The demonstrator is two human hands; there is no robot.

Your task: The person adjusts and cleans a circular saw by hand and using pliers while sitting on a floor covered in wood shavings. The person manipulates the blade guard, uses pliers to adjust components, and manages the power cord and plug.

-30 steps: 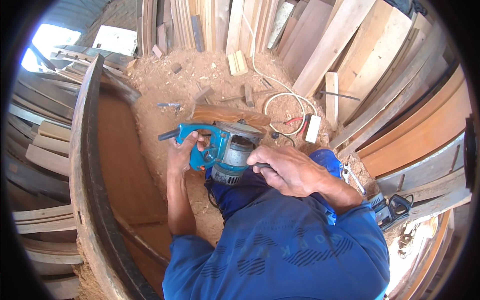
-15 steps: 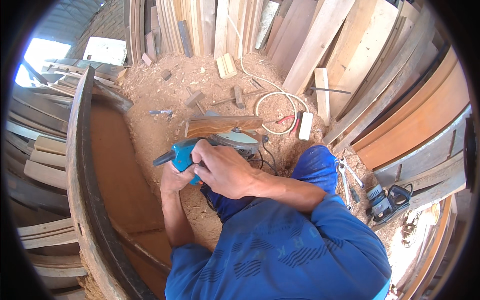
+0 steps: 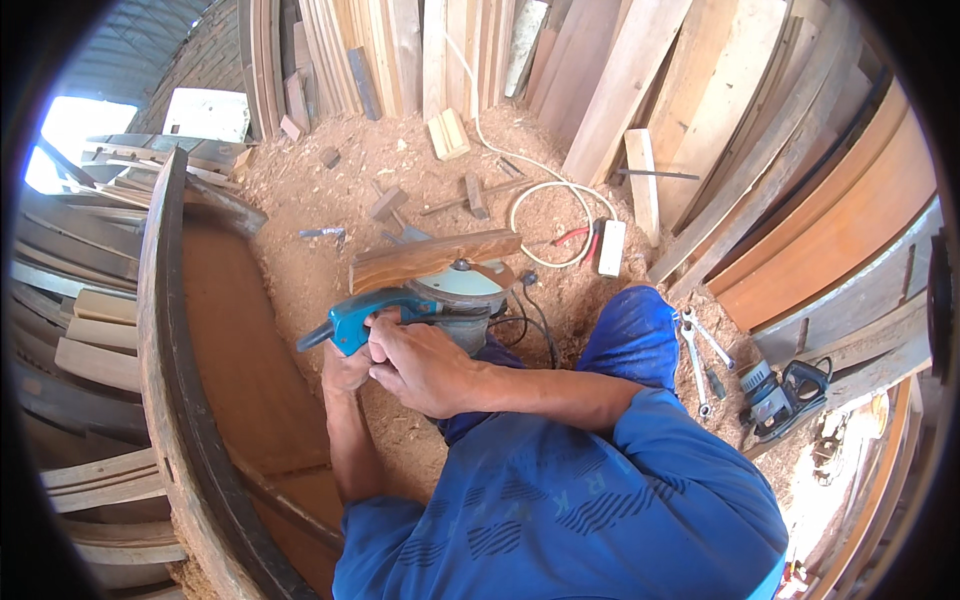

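In front of me is a teal corded power tool (image 3: 372, 312) with a dark cylindrical body and a pale rounded plate or guard (image 3: 440, 286). Across that plate lies a brown wooden board (image 3: 430, 261), tilted up slightly at its right end; I cannot tell whether it is fixed there. My left hand (image 3: 347, 366) is closed around the rear handle from below, near the cord end. Curled over the handle's near side, my right hand (image 3: 425, 368) touches the tool close to the left hand. Its fingertips are partly hidden.
A large curved wooden frame (image 3: 160, 330) stands at my left. Mallets (image 3: 475, 196), a white power strip (image 3: 612, 248) with a coiled cable, and wood shavings lie ahead. Wrenches (image 3: 692, 360) and another power tool (image 3: 785, 400) are at right. Planks (image 3: 630, 90) lean all around.
My right hand has slid down and back along the handle, uncovering its top. The handle end has shifted slightly left and down, and the board has moved left and tilted more.
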